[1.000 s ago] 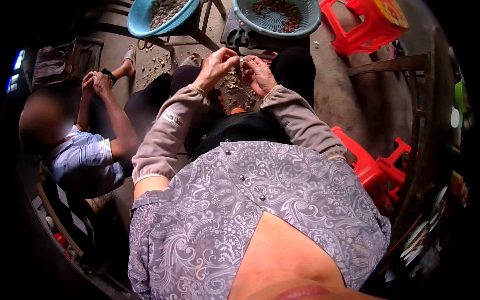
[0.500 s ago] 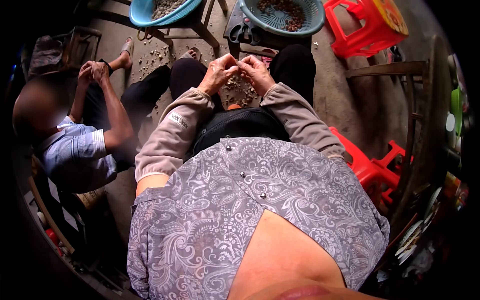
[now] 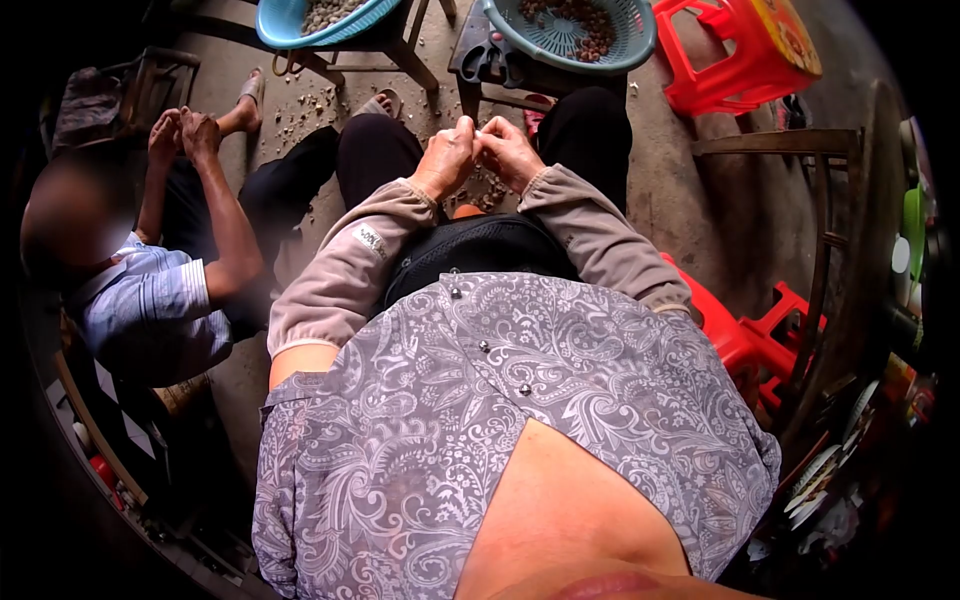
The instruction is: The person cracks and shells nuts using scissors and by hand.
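My left hand (image 3: 446,160) and my right hand (image 3: 509,153) meet above my lap, fingertips pinched together. Whatever lies between them is too small or hidden to make out. Beyond my knees, a blue-grey plastic basket (image 3: 643,45) holds small reddish-brown nuts or seeds (image 3: 596,38). It rests on a dark wooden stool (image 3: 468,62), beside a dark tool with looped handles (image 3: 506,70). A bright blue basin (image 3: 276,32) with pale nuts or shells (image 3: 328,14) stands to its left. Broken shell bits (image 3: 488,190) lie on the floor beneath my hands.
At the left sits another person (image 3: 150,300), their hands (image 3: 187,132) raised together. A red plastic stool (image 3: 690,70) stands at the upper right, more red plastic (image 3: 735,345) by my right elbow. A wooden chair (image 3: 770,143) is on the right. Shell scraps (image 3: 305,115) litter the floor.
My left hand has turned more upright and shifted slightly right, closer against my right hand. The other person's hands have parted slightly and risen.
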`<state>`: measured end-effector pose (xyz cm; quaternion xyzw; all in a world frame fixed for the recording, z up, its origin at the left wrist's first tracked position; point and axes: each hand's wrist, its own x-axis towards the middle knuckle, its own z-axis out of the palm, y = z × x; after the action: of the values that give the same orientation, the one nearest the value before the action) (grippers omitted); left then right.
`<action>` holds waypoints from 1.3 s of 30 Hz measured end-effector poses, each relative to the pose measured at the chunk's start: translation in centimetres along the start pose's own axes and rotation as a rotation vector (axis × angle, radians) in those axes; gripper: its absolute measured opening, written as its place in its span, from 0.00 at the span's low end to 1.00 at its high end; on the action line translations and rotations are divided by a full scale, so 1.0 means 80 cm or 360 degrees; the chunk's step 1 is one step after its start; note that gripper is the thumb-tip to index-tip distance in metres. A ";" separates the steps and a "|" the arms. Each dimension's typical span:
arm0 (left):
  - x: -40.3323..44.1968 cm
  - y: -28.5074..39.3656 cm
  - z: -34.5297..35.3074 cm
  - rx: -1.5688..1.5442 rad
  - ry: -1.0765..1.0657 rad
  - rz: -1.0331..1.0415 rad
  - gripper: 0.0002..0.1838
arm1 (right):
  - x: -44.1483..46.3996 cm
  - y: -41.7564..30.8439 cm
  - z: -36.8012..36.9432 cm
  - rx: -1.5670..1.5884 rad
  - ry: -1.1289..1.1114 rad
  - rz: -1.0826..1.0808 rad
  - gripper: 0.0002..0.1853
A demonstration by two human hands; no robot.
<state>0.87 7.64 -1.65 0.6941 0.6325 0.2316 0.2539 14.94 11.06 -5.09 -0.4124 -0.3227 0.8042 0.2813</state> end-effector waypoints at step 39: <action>-0.006 0.009 -0.017 -0.1025 0.0183 -0.0069 0.07 | -0.018 -0.028 0.006 0.0346 -0.0045 0.0096 0.12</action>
<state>0.52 7.19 -0.15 0.5504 0.5546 0.4532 0.4290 15.65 11.30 -2.54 -0.3776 -0.2249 0.8483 0.2954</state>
